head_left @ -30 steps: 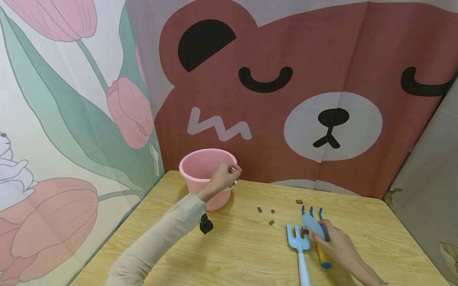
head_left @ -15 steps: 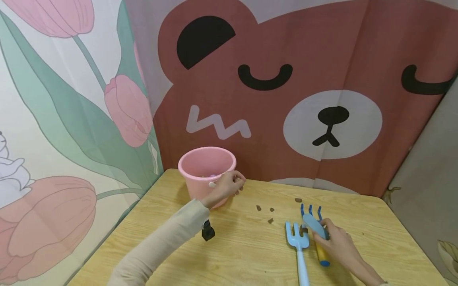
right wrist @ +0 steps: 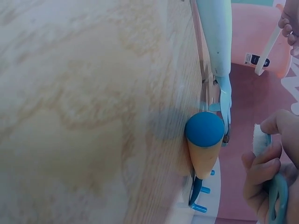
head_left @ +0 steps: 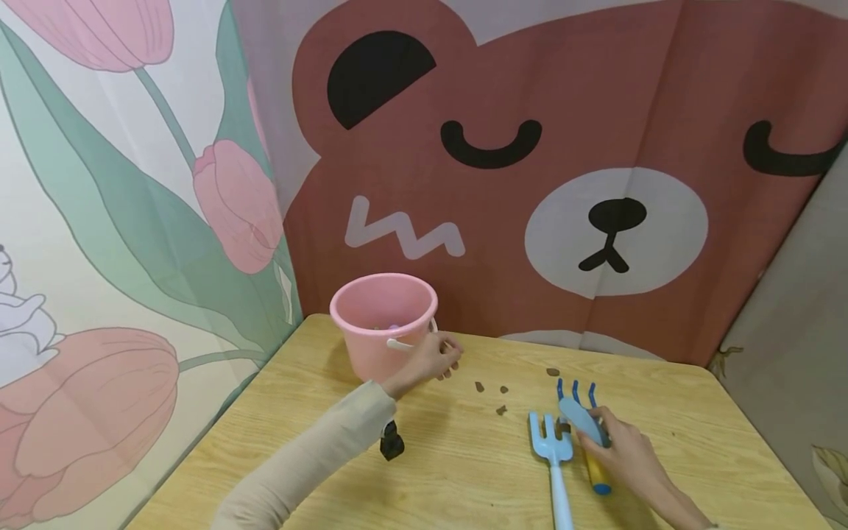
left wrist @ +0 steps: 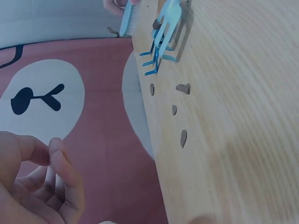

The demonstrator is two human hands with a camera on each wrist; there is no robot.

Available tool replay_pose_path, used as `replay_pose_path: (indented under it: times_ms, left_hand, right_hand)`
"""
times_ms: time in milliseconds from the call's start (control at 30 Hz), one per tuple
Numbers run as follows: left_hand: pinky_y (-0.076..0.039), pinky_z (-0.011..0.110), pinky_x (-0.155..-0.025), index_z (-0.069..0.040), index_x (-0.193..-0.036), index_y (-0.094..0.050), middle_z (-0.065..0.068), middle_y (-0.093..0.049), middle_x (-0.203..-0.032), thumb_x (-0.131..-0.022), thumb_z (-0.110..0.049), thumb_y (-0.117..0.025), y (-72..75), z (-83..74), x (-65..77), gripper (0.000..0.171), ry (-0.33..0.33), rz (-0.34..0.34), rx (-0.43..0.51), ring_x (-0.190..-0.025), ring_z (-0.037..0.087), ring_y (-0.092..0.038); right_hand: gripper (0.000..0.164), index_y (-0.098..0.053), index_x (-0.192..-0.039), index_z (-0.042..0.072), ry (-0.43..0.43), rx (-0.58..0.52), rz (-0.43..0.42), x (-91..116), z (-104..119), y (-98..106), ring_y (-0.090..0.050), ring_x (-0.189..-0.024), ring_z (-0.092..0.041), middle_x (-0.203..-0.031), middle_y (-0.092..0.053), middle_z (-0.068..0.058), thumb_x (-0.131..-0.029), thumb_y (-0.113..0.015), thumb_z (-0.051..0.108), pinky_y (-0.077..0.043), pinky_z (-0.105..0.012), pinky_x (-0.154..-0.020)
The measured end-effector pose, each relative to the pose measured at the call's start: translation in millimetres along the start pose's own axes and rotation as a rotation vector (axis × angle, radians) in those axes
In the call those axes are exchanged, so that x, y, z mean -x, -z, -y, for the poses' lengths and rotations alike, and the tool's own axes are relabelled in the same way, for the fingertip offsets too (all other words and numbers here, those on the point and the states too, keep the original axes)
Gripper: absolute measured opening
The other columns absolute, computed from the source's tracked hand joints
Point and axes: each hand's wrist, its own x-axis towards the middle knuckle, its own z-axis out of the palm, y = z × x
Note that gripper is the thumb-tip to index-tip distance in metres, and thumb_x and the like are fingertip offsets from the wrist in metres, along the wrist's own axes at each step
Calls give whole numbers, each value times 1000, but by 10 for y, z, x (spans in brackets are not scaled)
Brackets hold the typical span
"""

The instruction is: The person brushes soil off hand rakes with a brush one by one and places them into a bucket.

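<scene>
My left hand (head_left: 432,359) is in front of the right side of a pink bucket (head_left: 374,357) with a white handle (head_left: 400,344). Its fingers are loosely curled, and in the left wrist view nothing shows between thumb and fingertips of the hand (left wrist: 44,182). Small items lie inside the bucket, too hidden to name. My right hand (head_left: 626,453) grips a light-blue scrub brush (head_left: 581,421); white bristles (right wrist: 258,140) show in the right wrist view. The brush is held above a yellow-handled rake (head_left: 594,469) with blue tines, next to a light-blue toy fork (head_left: 551,445).
Several brown bits, one of them a brown flake (head_left: 480,386), lie on the wooden table (head_left: 450,471) between bucket and tools. Another brown piece (left wrist: 156,24) is at the fork's tines. A bear-print curtain (head_left: 503,221) hangs behind the table.
My left hand has moved from over the bucket's rim, down and to the right, to just outside it. The right hand and brush stay nearly in place.
</scene>
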Motion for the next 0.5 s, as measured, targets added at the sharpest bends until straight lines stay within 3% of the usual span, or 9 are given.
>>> replay_pose_path:
  times_ms: [133,267,500]
  left_hand:
    - [-49,25,-51,3,-104,-65,24,-66,-82,-99,-6,-56,-70,27,-1,13,6,6,34,-58,19,-59]
    - [-49,24,-51,1,-103,-64,21,-66,-80,-99,-7,-57,-166,47,-2,11,11,21,56,-58,16,-58]
    - [-54,30,-54,-5,-100,-67,3,-65,-72,-99,-11,-59,-336,110,25,10,28,39,6,-60,22,-63]
  right_hand:
    - [48,-56,-123,-7,8,3,-2,14,-8,11,-51,-57,-12,-82,-66,-7,-91,-71,26,-37,-26,-45]
    - [48,-56,-123,-7,20,5,-14,23,-16,41,-52,-60,-12,-86,-68,-11,-91,-71,26,-38,-27,-45]
    - [45,-58,-120,-4,15,20,-22,28,-19,47,-52,-60,-13,-81,-66,-7,-89,-73,25,-38,-28,-47]
